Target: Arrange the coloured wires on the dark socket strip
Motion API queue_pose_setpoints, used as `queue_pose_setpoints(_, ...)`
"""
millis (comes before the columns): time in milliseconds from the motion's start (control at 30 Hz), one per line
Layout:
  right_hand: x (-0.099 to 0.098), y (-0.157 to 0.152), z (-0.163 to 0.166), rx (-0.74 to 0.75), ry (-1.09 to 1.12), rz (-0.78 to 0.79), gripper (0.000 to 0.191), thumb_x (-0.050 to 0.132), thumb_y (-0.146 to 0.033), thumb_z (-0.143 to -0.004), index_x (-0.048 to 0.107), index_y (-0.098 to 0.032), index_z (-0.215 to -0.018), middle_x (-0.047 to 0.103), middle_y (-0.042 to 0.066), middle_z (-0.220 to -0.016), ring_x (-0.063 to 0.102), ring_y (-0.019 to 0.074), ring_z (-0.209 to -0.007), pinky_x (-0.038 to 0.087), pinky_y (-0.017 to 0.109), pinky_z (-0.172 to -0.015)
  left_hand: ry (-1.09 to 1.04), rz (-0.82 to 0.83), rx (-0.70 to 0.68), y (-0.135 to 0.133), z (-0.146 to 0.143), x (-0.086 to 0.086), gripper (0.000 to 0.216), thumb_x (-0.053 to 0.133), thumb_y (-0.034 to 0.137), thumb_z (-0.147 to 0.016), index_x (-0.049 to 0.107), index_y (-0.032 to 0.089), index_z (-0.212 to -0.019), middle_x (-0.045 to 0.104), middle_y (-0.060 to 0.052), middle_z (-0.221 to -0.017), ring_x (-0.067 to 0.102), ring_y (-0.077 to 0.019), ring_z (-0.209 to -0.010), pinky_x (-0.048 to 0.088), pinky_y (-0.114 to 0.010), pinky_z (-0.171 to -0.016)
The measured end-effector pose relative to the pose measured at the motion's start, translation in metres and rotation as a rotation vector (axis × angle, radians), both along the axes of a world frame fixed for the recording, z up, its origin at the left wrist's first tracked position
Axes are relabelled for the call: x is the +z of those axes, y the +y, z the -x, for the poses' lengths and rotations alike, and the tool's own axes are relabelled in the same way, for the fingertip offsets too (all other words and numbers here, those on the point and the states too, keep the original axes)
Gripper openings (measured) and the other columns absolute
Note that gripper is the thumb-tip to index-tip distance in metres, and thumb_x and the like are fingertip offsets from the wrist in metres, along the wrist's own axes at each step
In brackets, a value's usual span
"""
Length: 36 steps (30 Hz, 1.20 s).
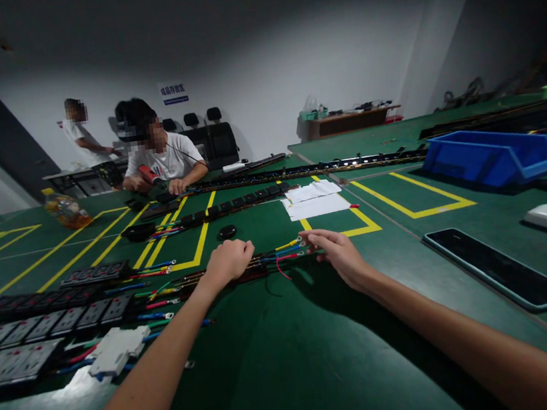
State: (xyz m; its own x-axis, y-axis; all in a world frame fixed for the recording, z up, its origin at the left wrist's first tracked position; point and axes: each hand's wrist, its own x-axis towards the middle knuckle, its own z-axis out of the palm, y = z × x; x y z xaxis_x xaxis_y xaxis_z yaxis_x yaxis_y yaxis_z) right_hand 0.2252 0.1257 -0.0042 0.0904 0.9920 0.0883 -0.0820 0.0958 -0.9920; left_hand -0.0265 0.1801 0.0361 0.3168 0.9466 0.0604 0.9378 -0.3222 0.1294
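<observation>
My left hand (229, 260) is curled into a fist over a dark socket strip (257, 271) lying on the green table (284, 365); what it grips, if anything, is hidden. My right hand (339, 253) reaches to the strip's wired end, fingers close together, touching the coloured wires (287, 251) with ring terminals. Red, blue, yellow and green leads fan out between both hands.
Rows of socket modules (27, 328) and a white part (116, 350) lie at left. Papers (314, 199), a blue bin (491, 156), a black panel (498, 266) and long strips (309, 170) are beyond. A seated person (167, 162) works opposite; another stands behind.
</observation>
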Motion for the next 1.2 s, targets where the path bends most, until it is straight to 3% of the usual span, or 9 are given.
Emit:
queue_pose_setpoints(100, -0.003, 0.003, 0.000, -0.065, -0.095, 0.012, 0.040, 0.069, -0.049, -0.074, 0.080, -0.017, -0.095, 0.075, 0.008, -0.088, 0.062, 0.0188, -0.073, 0.040, 0.026, -0.055, -0.005, 0.004, -0.004, 0.000, 0.000, 0.000, 0.060, 0.026, 0.045, -0.103, 0.068, 0.017, -0.069, 0.071, -0.011, -0.075, 0.066, -0.0227, -0.066, 0.046, -0.032, -0.067)
queue_pose_setpoints(233, -0.006, 0.004, 0.001, -0.118, -0.059, 0.047, 0.036, 0.070, -0.045, -0.073, 0.078, -0.016, -0.093, 0.074, 0.006, -0.081, 0.061, 0.0171, -0.068, 0.040, 0.026, -0.054, 0.003, 0.000, 0.005, 0.001, 0.000, 0.000, 0.061, 0.026, 0.045, -0.103, 0.069, 0.017, -0.071, 0.072, -0.012, -0.077, 0.068, -0.0240, -0.068, 0.046, -0.033, -0.068)
queue_pose_setpoints(433, 0.003, -0.001, -0.001, -0.045, 0.186, 0.065, 0.039, 0.079, -0.042, -0.067, 0.076, -0.016, -0.095, 0.075, 0.007, -0.080, 0.066, 0.0173, -0.069, 0.046, 0.026, -0.057, 0.021, -0.012, 0.027, 0.002, -0.002, -0.002, 0.062, 0.026, 0.046, -0.101, 0.075, 0.016, -0.077, 0.074, -0.017, -0.085, 0.071, -0.0296, -0.078, 0.049, -0.038, -0.075)
queue_pose_setpoints(567, 0.009, -0.004, -0.001, -0.005, 0.214, 0.010, 0.043, 0.079, -0.043, -0.068, 0.074, -0.018, -0.103, 0.077, 0.008, -0.085, 0.069, 0.0193, -0.073, 0.049, 0.027, -0.057, 0.018, -0.004, 0.019, 0.001, -0.002, 0.000, 0.063, 0.025, 0.046, -0.101, 0.075, 0.016, -0.077, 0.075, -0.017, -0.085, 0.071, -0.0291, -0.078, 0.050, -0.039, -0.076)
queue_pose_setpoints(700, 0.005, -0.001, -0.002, -0.071, 0.107, 0.019, 0.041, 0.075, -0.046, -0.071, 0.074, -0.017, -0.101, 0.076, 0.007, -0.080, 0.067, 0.0186, -0.067, 0.043, 0.024, -0.049, 0.006, 0.007, 0.011, 0.001, -0.002, 0.001, 0.063, 0.025, 0.047, -0.102, 0.073, 0.016, -0.075, 0.074, -0.015, -0.082, 0.069, -0.0269, -0.074, 0.050, -0.038, -0.075)
queue_pose_setpoints(833, -0.005, 0.004, -0.004, -0.123, -0.141, 0.016, 0.036, 0.067, -0.045, -0.077, 0.077, -0.015, -0.094, 0.074, 0.006, -0.074, 0.062, 0.0173, -0.062, 0.042, 0.025, -0.049, -0.004, 0.008, 0.013, 0.001, -0.002, 0.001, 0.062, 0.026, 0.046, -0.101, 0.073, 0.016, -0.074, 0.073, -0.016, -0.082, 0.069, -0.0271, -0.074, 0.050, -0.038, -0.075)
queue_pose_setpoints(967, -0.009, 0.005, -0.005, -0.104, -0.331, -0.063, 0.040, 0.059, -0.047, -0.083, 0.079, -0.016, -0.097, 0.075, 0.007, -0.080, 0.063, 0.0199, -0.070, 0.045, 0.029, -0.057, -0.008, 0.002, 0.014, 0.003, -0.001, -0.001, 0.061, 0.026, 0.046, -0.101, 0.072, 0.016, -0.074, 0.073, -0.017, -0.083, 0.069, -0.0280, -0.075, 0.050, -0.037, -0.074)
queue_pose_setpoints(1200, -0.004, 0.000, -0.005, -0.077, -0.408, -0.307, 0.039, 0.057, -0.042, -0.088, 0.078, -0.021, -0.112, 0.076, 0.007, -0.108, 0.066, 0.0224, -0.095, 0.049, 0.035, -0.086, -0.014, 0.002, 0.012, 0.004, 0.000, -0.001, 0.061, 0.027, 0.047, -0.101, 0.072, 0.016, -0.073, 0.074, -0.018, -0.085, 0.071, -0.0308, -0.078, 0.050, -0.038, -0.074)
